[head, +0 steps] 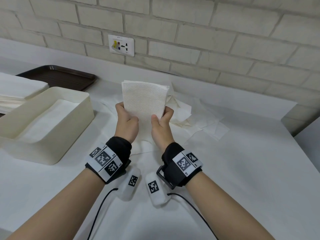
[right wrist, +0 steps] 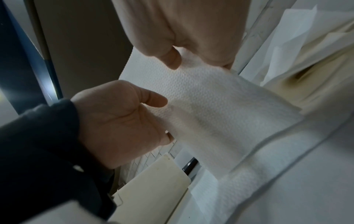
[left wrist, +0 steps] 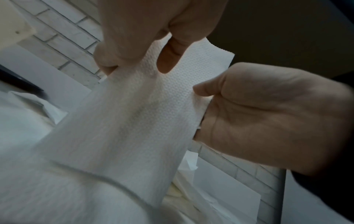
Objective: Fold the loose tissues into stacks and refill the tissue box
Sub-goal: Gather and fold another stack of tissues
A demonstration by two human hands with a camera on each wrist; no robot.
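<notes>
A folded white embossed tissue [head: 144, 99] stands upright above the table, held at its lower corners by both hands. My left hand [head: 129, 116] pinches the lower left edge, thumb in front. My right hand [head: 159, 118] pinches the lower right edge the same way. The left wrist view shows the tissue [left wrist: 143, 113] between my left hand [left wrist: 138, 60] and right hand [left wrist: 203, 97]. In the right wrist view the tissue [right wrist: 210, 106] spans my right hand [right wrist: 191, 63] and left hand [right wrist: 159, 115]. The cream tissue box [head: 52, 153] sits open at the left with flat tissues [head: 50, 116] inside.
Crumpled loose tissues [head: 183, 115] lie behind and to the right of my hands. A tall stack of flat tissues [head: 17, 92] and a brown tray [head: 60, 77] sit at the far left. A brick wall with a socket plate [head: 121, 45] backs the white table [head: 242, 170].
</notes>
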